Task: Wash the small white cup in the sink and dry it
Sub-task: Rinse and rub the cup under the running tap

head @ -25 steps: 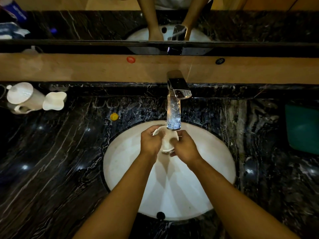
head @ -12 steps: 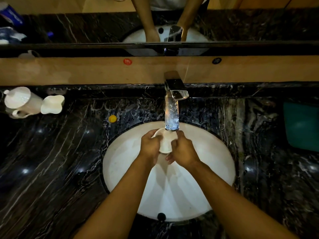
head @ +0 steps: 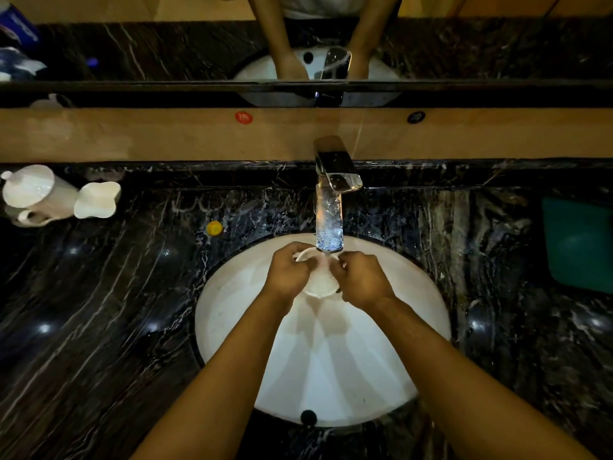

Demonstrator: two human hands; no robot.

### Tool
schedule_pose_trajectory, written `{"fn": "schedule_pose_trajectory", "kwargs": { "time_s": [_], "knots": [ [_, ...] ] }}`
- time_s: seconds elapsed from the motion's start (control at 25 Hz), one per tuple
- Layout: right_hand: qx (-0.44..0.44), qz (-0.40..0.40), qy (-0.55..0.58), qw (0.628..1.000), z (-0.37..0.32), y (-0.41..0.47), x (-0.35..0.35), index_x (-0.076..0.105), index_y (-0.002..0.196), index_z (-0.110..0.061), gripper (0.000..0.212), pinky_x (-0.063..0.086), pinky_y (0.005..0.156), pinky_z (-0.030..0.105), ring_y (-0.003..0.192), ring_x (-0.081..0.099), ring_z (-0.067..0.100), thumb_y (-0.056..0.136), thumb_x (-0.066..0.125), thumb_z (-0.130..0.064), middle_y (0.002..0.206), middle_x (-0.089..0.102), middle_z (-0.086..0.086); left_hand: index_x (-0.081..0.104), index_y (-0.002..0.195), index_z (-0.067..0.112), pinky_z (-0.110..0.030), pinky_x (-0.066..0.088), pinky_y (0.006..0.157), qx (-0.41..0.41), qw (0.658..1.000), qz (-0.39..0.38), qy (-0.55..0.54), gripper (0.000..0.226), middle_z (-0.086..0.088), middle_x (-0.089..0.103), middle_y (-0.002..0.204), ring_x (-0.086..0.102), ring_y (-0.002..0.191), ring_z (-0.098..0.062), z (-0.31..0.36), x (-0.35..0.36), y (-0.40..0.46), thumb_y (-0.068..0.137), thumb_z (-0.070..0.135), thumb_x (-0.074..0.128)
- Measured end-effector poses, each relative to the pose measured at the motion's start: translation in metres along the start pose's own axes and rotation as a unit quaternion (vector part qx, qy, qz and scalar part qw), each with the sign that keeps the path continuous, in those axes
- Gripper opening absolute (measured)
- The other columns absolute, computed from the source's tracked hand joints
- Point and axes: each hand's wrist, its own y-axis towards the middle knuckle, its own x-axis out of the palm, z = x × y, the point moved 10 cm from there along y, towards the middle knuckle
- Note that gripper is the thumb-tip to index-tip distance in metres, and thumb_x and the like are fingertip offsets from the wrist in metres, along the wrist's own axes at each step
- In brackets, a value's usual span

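Note:
The small white cup [head: 320, 281] is held over the white sink basin [head: 232, 313], right under the running tap [head: 335, 175]. A stream of water [head: 329, 227] falls onto the cup's far rim. My left hand [head: 288, 277] grips the cup from the left, fingers wrapped over its rim. From the right, my right hand [head: 361, 280] holds it with fingertips on the rim. The cup is tilted, its base toward me. Much of its wall is hidden by my fingers.
Black marble counter [head: 99, 310] surrounds the basin. A white lidded pot [head: 31, 194] and a white dish [head: 98, 200] stand at the far left. A small yellow cap [head: 214, 227] lies left of the tap. A teal cloth [head: 580, 244] lies at the right edge. A mirror is behind.
My right hand's fingers have shifted on the cup's rim and the cup has turned a little under the water. Both hands stay under the tap.

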Motion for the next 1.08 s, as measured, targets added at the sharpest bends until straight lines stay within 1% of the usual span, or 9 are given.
{"fn": "schedule_pose_trajectory", "kwargs": {
  "time_s": [0.12,0.24,0.32,0.48,0.56,0.64,0.76,0.92,1.08],
  "knots": [
    [0.059,0.006,0.187,0.98,0.002,-0.007,0.009,0.055,0.119,-0.014,0.021,0.05,0.044,0.03,0.051,0.068,0.024,0.101,0.045,-0.015,0.082,0.074,0.016,0.066,0.112,0.012,-0.054,0.062,0.076,-0.035,0.993,0.038,-0.11,0.027,-0.019,0.072,0.107,0.071,0.089,-0.039,-0.012,0.001,-0.006,0.089,-0.003,0.065],
    [0.103,-0.005,0.312,0.945,0.001,-0.016,0.023,0.049,0.119,-0.009,0.021,0.043,0.038,0.028,0.046,0.064,0.025,0.099,0.042,-0.012,0.074,0.073,0.019,0.07,0.117,0.019,-0.043,0.058,0.057,0.018,0.992,0.041,-0.122,0.029,-0.017,0.077,0.101,0.071,0.074,-0.036,-0.004,0.004,-0.008,0.095,0.003,0.06],
    [0.098,0.001,0.237,0.967,0.006,-0.013,0.018,0.057,0.108,-0.006,0.021,0.048,0.041,0.029,0.047,0.068,0.026,0.102,0.042,-0.02,0.07,0.075,0.015,0.074,0.108,0.027,-0.049,0.063,0.071,0.05,0.994,0.044,-0.084,0.026,-0.009,0.078,0.104,0.074,0.09,-0.033,0.006,0.0,-0.007,0.1,0.01,0.056],
    [0.065,0.003,-0.014,0.998,0.012,-0.003,0.004,0.07,0.08,-0.011,0.067,0.061,0.074,0.041,0.066,0.073,0.03,0.095,0.027,-0.06,0.068,0.075,0.01,0.076,0.105,0.031,-0.057,0.061,0.086,0.043,0.999,0.013,-0.011,0.027,-0.002,0.078,0.105,0.074,0.099,-0.029,0.014,-0.001,-0.007,0.103,0.016,0.054],
    [0.05,0.029,-0.014,0.998,0.008,-0.004,0.001,0.068,0.09,-0.008,0.06,0.058,0.077,0.038,0.081,0.071,0.036,0.1,0.032,-0.054,0.085,0.076,0.014,0.074,0.102,0.031,-0.049,0.062,0.085,0.06,0.997,-0.014,0.039,0.031,0.003,0.076,0.098,0.073,0.095,-0.024,0.024,0.004,-0.006,0.102,0.01,0.052],
    [0.023,0.043,0.055,0.997,-0.002,-0.01,-0.003,0.058,0.118,-0.007,0.031,0.047,0.071,0.033,0.092,0.067,0.036,0.106,0.041,-0.03,0.104,0.072,0.017,0.072,0.102,0.029,-0.034,0.058,0.072,0.076,0.993,-0.049,0.082,0.032,0.01,0.073,0.092,0.069,0.086,-0.014,0.035,0.011,-0.009,0.1,0.004,0.052],
    [-0.013,0.004,0.122,0.992,-0.014,-0.019,-0.002,0.044,0.138,-0.013,0.033,0.046,0.061,0.027,0.083,0.061,0.025,0.106,0.04,-0.016,0.116,0.068,0.017,0.072,0.105,0.02,-0.026,0.052,0.066,0.052,0.996,-0.037,0.055,0.023,0.0,0.075,0.096,0.07,0.085,-0.017,0.032,0.008,-0.005,0.095,0.002,0.06],
    [0.058,0.012,0.187,0.981,-0.005,-0.022,0.007,0.042,0.143,-0.012,0.037,0.041,0.038,0.01,0.074,0.058,0.019,0.106,0.039,-0.014,0.122,0.065,0.018,0.068,0.096,0.017,-0.029,0.057,0.064,0.004,0.99,0.087,-0.115,0.018,-0.009,0.074,0.096,0.073,0.084,-0.023,0.01,-0.006,-0.011,0.091,0.0,0.066],
    [0.083,-0.018,0.109,0.99,0.003,-0.013,0.013,0.059,0.118,-0.009,0.022,0.054,0.057,0.028,0.068,0.069,0.027,0.101,0.048,-0.02,0.1,0.075,0.017,0.072,0.093,0.024,-0.024,0.056,0.059,0.041,0.987,0.108,-0.109,0.025,-0.003,0.076,0.095,0.073,0.082,-0.019,0.009,-0.004,-0.019,0.098,0.003,0.059]
  ]
}}
